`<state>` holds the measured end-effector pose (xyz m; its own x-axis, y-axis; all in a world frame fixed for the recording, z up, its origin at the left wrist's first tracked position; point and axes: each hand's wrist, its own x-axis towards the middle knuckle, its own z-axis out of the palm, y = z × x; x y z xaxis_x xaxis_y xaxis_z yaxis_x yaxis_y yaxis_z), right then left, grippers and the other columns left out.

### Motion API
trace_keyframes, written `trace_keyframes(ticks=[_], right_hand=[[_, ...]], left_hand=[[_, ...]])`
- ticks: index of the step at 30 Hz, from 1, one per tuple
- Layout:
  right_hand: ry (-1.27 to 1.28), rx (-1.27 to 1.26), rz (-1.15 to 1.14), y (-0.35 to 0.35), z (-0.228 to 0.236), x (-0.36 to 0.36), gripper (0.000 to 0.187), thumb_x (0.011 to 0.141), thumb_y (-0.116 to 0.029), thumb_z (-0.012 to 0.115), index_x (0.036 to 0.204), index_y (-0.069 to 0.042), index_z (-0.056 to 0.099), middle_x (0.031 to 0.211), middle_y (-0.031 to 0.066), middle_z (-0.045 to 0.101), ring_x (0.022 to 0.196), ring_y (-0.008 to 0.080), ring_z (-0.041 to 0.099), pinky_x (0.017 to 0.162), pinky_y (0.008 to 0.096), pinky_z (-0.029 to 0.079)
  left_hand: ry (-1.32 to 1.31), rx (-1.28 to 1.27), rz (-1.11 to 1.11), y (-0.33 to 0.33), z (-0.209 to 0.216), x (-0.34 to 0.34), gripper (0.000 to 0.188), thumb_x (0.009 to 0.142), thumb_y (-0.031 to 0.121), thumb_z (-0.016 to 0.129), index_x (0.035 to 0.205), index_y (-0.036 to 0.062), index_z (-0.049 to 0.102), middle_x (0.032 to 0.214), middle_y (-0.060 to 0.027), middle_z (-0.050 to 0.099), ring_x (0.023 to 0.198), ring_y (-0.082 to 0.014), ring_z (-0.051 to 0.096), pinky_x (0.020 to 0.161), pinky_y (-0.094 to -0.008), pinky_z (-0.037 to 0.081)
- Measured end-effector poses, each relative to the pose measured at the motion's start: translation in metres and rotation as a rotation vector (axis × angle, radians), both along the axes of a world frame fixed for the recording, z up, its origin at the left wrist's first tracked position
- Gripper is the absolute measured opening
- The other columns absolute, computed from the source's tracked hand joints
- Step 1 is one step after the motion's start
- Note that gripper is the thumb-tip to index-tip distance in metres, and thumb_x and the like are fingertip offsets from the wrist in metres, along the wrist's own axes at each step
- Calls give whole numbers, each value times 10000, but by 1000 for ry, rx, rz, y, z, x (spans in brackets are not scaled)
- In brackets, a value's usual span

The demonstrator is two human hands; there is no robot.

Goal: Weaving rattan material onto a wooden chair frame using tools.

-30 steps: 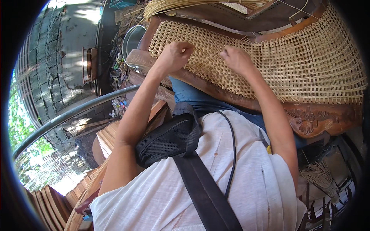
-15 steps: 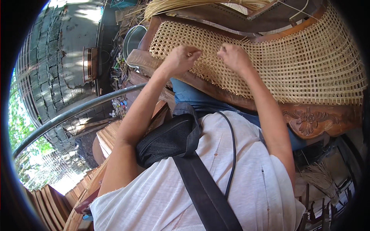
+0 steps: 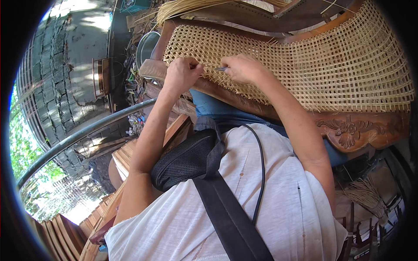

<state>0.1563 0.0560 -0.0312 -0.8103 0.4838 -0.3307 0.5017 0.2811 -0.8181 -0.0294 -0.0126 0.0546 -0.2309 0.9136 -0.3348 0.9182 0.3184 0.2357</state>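
A woven cane panel (image 3: 322, 65) is stretched over a curved brown wooden seat frame (image 3: 238, 101), which lies across my thighs. Over the left part of the weave, close to the near rail, are both hands. My left hand (image 3: 180, 74) is closed with thumb and fingers pinched together; whatever it grips is too small to make out. My right hand (image 3: 244, 68) is closed around a small pointed metal tool (image 3: 221, 68), its grey tip sticking out toward my left hand. The tool's handle is hidden in the palm.
Loose cane strands (image 3: 187, 9) lie in a bundle at the far edge. A metal basin (image 3: 147, 45) stands beyond the frame's left end. A curved metal pipe (image 3: 87, 130) crosses the left side. Stacked wooden pieces (image 3: 61, 235) are at lower left, a cane bundle (image 3: 363, 193) at lower right.
Both hands have shifted left over the weave. My right hand has turned inward, and the metal tip now shows at its fingers. The view has moved slightly.
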Motion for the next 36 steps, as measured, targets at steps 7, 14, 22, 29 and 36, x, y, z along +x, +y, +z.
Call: trace_keyframes(ticks=[7, 14, 22, 29, 36], right_hand=[[-48, 146, -2, -4, 11, -21, 265, 794, -75, 603, 1024, -2, 712, 1052, 222, 702, 1007, 354, 687, 899, 458, 544], [23, 185, -106, -15, 10, -27, 267, 856, -202, 609, 1017, -9, 698, 1051, 256, 682, 1023, 399, 664, 948, 482, 504], [-57, 84, -13, 5, 11, -25, 245, 768, -55, 581, 953, 24, 721, 986, 228, 713, 964, 343, 699, 891, 451, 543], [-82, 43, -44, 7, -13, -27, 337, 890, -437, 667, 938, -112, 742, 954, 159, 728, 979, 291, 695, 877, 443, 525], [-312, 167, -273, 36, -36, 21, 477, 819, -581, 686, 838, -106, 723, 864, 150, 722, 856, 298, 700, 812, 465, 525]], left_hand=[[-3, -22, 85, -1, 2, 4, 272, 748, 276, 689, 815, 17, 738, 676, -179, 679, 667, -306, 693, 694, -389, 552], [33, -56, 122, 1, 6, 16, 240, 720, 243, 689, 807, 25, 739, 650, -172, 669, 666, -307, 692, 690, -388, 553], [149, -119, -2, -1, 2, 11, 228, 788, 313, 691, 830, 99, 758, 766, -153, 708, 770, -341, 693, 728, -425, 550], [184, -119, -100, -7, -8, 27, 179, 794, 230, 664, 844, 80, 746, 765, -154, 696, 764, -338, 685, 725, -429, 537], [237, 11, -180, -12, -18, 30, 235, 795, 204, 642, 967, 82, 744, 852, -188, 706, 833, -355, 686, 780, -441, 548]])
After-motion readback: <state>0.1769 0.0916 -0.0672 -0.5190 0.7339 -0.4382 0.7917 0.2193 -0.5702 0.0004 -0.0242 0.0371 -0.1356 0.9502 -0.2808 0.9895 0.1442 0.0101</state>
